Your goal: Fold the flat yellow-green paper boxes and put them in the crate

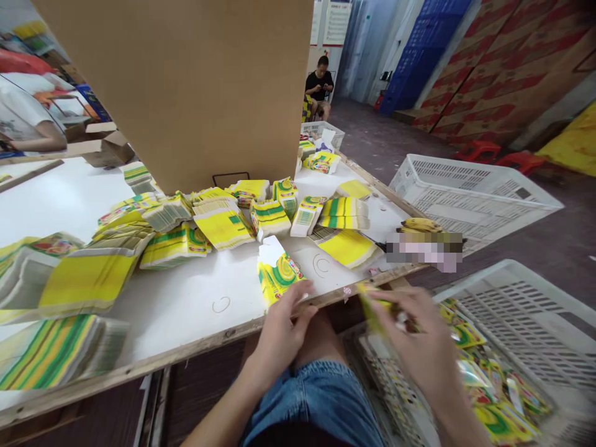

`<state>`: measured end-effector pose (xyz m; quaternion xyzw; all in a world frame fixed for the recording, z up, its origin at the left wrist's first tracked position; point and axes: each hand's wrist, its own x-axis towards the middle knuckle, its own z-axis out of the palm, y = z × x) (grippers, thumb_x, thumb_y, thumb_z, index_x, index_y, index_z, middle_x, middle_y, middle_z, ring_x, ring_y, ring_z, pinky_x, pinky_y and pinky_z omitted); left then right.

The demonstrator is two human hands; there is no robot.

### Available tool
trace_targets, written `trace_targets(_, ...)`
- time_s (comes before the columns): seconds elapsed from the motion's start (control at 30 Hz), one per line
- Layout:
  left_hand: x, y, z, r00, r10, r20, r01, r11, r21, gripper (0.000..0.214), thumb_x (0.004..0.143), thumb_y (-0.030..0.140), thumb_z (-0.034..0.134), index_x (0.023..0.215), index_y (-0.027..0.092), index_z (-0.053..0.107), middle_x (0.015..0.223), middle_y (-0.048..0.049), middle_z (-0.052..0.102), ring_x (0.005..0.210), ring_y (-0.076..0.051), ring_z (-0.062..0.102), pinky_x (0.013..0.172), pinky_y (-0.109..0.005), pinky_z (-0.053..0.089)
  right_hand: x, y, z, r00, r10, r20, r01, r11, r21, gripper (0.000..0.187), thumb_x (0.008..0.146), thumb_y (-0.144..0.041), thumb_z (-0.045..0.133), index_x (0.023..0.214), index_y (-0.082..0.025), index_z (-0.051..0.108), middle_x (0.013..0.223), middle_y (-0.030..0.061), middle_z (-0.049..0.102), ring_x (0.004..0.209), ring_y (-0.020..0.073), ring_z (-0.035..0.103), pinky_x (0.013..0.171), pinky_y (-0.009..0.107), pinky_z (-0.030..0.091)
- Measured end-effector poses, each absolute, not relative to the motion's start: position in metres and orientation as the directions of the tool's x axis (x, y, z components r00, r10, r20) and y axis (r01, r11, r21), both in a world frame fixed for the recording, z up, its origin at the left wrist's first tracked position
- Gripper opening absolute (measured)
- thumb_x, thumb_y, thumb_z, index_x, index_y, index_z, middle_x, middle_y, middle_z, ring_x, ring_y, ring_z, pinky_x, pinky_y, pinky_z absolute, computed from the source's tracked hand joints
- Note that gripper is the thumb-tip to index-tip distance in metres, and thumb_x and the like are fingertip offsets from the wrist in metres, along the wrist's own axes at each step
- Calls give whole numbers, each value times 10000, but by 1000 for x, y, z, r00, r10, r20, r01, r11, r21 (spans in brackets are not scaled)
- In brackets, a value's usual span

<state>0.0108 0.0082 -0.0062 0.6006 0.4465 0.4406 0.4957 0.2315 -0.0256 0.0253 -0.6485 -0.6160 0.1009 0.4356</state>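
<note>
Head view: yellow-green printed cardboard carton [280, 274], near bench's [177, 313] front edge, just beyond nearer left hand [285, 329], long axis pointing away; left grip unclear; right hand [421, 344] pinches blurred yellow piece [374, 312].

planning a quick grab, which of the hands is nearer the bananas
Right. The right hand is below the bananas in the picture; the left hand is farther left, at the yellow carton.

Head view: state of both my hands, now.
Left hand: fingers loosely curved at the yellow-green carton; cannot tell whether its grip is closed.
Right hand: holding a yellow item, motion-blurred.
</note>
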Motion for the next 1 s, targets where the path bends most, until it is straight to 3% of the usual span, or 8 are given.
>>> trace_targets(0.1,-3,17,-16,51,975,217,348,-221,911,309,858,253,604,1166,245,623,1284,-101,629,1275,-288,508,1160,-490,239,253,-27,32,250,797,550,865,71,-496,369,819,-497,626,1063,-235,716,987,126,613,988,324,553,934,506,385)
trace_targets(0.3,-9,21,-35,137,978,159,432,-204,879,330,864,217,565,1192,209,597,1232,-127,659,1234,-317,537,1151,-553,215,184,30,-23,186,971,151,483,44,-875,312,799,-411,640,1023,-201,697,935,84,703,701,208,566,740,367,473)
trace_targets(0.43,-12,20,-32,165,969,181,424,-236,875,277,873,211,554,1143,215,617,1166,-101,686,1219,-301,547,1164,-522,201,150,56,-45,213,974,80,311,10,-950,296,746,-371,675,969,-178,704,782,54,689,634,189,565,655,328,480)
trace_targets(0.53,-12,18,-26,9,980,197,300,-191,935,293,867,252,595,1159,225,612,1219,-100,653,1277,-287,504,1146,-471,266,152,50,-40,228,972,60,196,15,-980,338,806,-419,617,1007,-153,674,833,83,708,705,203,628,671,328,514)
trace_targets(0.63,-6,18,-22,-134,981,138,-32,-143,989,381,860,310,632,1222,223,553,1297,-106,606,1260,-260,525,1085,-408,374,156,33,-30,203,976,-73,-136,-45,-990,362,750,-439,714,984,-166,678,860,78,730,783,213,668,740,339,540)
trace_targets(0.7,0,18,-22,-68,997,35,-288,-53,956,423,844,359,657,1226,215,547,1303,-110,613,1217,-259,565,1033,-385,434,153,22,-25,152,974,-169,-328,-112,-938,385,661,-422,810,934,-174,701,831,62,738,782,209,674,765,339,539)
trace_targets(0.8,3,19,-25,182,982,-59,-515,146,845,455,823,441,668,1197,192,599,1294,-128,632,1169,-285,604,987,-393,477,146,11,-22,68,971,-231,-405,-185,-895,395,610,-419,859,894,-178,730,813,55,746,778,202,678,785,335,531)
trace_targets(1.0,1,16,-26,273,959,-79,-582,230,780,413,794,420,707,1120,171,665,1149,-131,711,1080,-287,655,931,-396,508,144,3,-16,-22,981,-195,-355,-190,-915,341,669,-439,829,882,-185,747,860,57,753,837,205,673,826,328,517)
